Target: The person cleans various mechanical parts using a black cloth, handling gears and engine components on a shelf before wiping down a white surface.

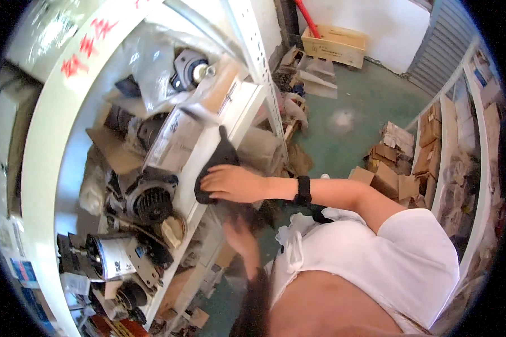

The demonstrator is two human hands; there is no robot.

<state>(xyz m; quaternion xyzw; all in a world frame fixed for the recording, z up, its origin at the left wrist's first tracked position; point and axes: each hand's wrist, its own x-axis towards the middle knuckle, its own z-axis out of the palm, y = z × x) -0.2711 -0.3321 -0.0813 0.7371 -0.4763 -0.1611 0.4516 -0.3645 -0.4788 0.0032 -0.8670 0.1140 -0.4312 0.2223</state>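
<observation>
- Nearest the lens, one white short-sleeved top fills the lower right, its wearer leaning toward the shelving.
- Two bare hands at work: the right hand, one black band at its wrist, lies over a single dark cloth-like piece, fingers close together. Whether it grips or merely presses, I cannot tell.
- The left hand is lower and blurred, just below the dark piece; I cannot tell whether it is spread, closed or holding anything.
- The dark piece sits at the white front edge of a crowded shelf, its narrow tip pointing up; whether it lies on the board or hangs before it is unclear.
- Behind that edge, two metal machine parts stand out: one ribbed part, one rounded part beside clear plastic.
- Green floor opens between two racks, bordered by cartons on the right and one wooden crate with a red pole at the far end.
- The dark rim crops both racks; many wrapped shelf goods defy identification.
</observation>
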